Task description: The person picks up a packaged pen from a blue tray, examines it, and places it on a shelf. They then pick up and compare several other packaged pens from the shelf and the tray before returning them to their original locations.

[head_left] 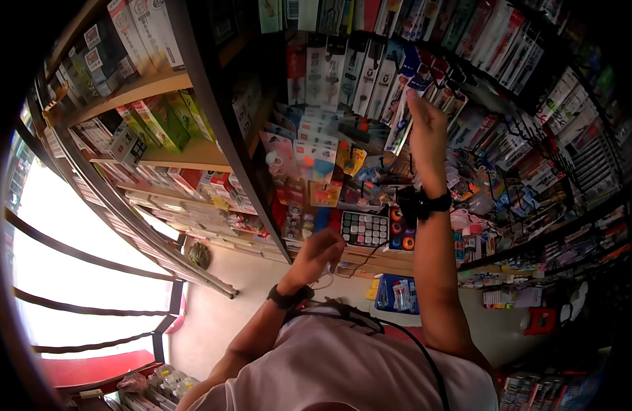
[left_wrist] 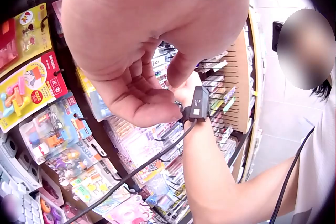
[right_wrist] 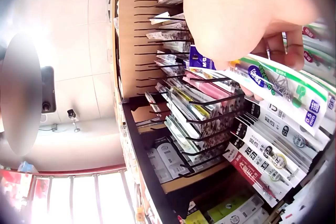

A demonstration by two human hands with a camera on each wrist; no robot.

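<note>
My right hand (head_left: 427, 130) is raised at the hanging racks. In the right wrist view the right hand (right_wrist: 247, 19) pinches a flat white and green packet (right_wrist: 283, 90) with purple marks, thumb in front and fingers curled behind. Hooks with more packets (right_wrist: 262, 155) hang below it. My left hand (head_left: 319, 255) is held lower, in front of a tray of small square pieces (head_left: 365, 229), touching nothing that shows. The left wrist view shows the left hand (left_wrist: 152, 50) with loosely curled fingers and nothing between them; carded toys (left_wrist: 31, 90) hang beside it.
Wooden shelves with boxes (head_left: 167, 123) stand on the left behind a dark upright post (head_left: 228, 130). Long black hooks (right_wrist: 210, 98) stick out from the rack. A blue bin (head_left: 397, 294) is on the floor below. Another person (left_wrist: 307, 48) shows blurred at the right.
</note>
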